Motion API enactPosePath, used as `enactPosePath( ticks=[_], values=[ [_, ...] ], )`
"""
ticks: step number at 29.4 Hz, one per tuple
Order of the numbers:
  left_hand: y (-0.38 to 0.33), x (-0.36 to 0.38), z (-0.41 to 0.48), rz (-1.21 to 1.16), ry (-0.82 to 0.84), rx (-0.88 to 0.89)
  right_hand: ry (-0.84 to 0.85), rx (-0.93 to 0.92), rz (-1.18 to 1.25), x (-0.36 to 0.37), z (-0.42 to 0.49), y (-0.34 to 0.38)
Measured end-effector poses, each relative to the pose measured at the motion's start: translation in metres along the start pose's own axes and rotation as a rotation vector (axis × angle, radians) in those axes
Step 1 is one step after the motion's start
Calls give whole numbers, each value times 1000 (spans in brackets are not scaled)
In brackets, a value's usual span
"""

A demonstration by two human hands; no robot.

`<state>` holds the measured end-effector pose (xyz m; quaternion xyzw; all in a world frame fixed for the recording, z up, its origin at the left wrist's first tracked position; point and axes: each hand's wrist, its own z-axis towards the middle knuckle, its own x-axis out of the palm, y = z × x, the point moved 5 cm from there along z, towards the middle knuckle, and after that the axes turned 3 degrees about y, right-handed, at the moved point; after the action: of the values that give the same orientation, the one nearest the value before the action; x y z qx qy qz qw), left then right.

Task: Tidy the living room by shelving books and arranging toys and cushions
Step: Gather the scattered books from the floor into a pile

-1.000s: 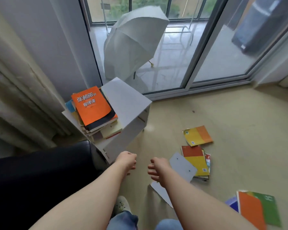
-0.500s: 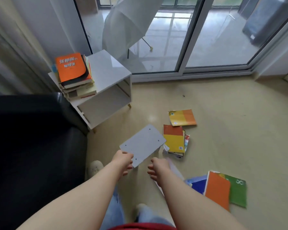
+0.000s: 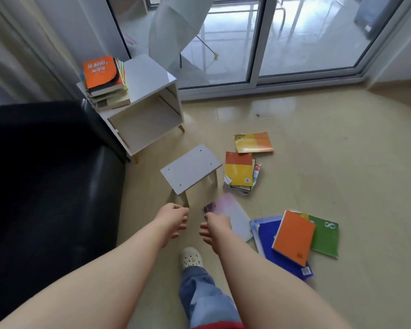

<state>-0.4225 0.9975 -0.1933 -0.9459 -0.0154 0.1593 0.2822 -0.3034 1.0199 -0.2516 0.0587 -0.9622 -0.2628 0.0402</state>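
Observation:
Books lie scattered on the floor: a yellow-and-orange book (image 3: 253, 142), a small pile topped by a yellow-and-red book (image 3: 239, 172), a pale pink book (image 3: 233, 211), and an orange book (image 3: 293, 236) lying on a blue book (image 3: 268, 243) and a green one (image 3: 325, 236). A stack of books with an orange cover (image 3: 101, 72) on top sits on the white side cabinet (image 3: 147, 74). My left hand (image 3: 172, 218) and my right hand (image 3: 214, 227) hang over the floor with loosely curled fingers, holding nothing.
A small white stool (image 3: 191, 168) stands on the floor just beyond my hands. A black sofa (image 3: 45, 174) fills the left. A white umbrella (image 3: 173, 27) leans by the glass sliding doors (image 3: 294, 36). My foot in a white clog (image 3: 190, 257) is below my hands.
The view has pulled back and tilted down, so the cabinet looks farther off and more floor books show. Both hands stay empty and loosely curled.

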Motion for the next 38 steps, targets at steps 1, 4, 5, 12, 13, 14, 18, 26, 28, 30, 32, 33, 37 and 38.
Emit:
enactPosePath(
  ticks=[1,4,5,12,13,14,18,26,28,30,32,33,37,38],
  values=[
    [2,-2,1,-15,-14,3,26,2,19,6,-4,-2],
    [63,50,-38,-121,-2,-77,36,29,-55,-45,-35,-65],
    [67,57,-42,-134,5,-77,40,46,-94,-53,-38,-71],
    [147,156,-109,-183,-25,-247,-13,134,-193,-180,-74,-142],
    [143,172,-111,-182,-32,-226,0,129,-194,-195,-75,-138],
    [136,191,-112,-191,-58,-223,20,122,-218,-214,-72,-131],
    [103,262,-99,-202,-91,-164,91,-6,-235,-263,-55,-77],
    [55,450,-55,-94,-45,-186,-35,84,-307,-435,12,-47],
    [57,469,-44,-87,-25,-173,-15,110,-326,-452,21,-62],
    [69,503,-10,-64,-13,-188,27,152,-296,-470,54,-85],
    [80,512,-6,-51,14,-202,50,155,-272,-481,57,-89],
    [90,519,9,-36,18,-216,52,160,-243,-485,67,-93],
    [127,540,77,-5,-5,-255,39,177,-260,-500,137,-120],
    [140,548,99,6,-13,-241,33,163,-251,-503,162,-134]
  ],
)
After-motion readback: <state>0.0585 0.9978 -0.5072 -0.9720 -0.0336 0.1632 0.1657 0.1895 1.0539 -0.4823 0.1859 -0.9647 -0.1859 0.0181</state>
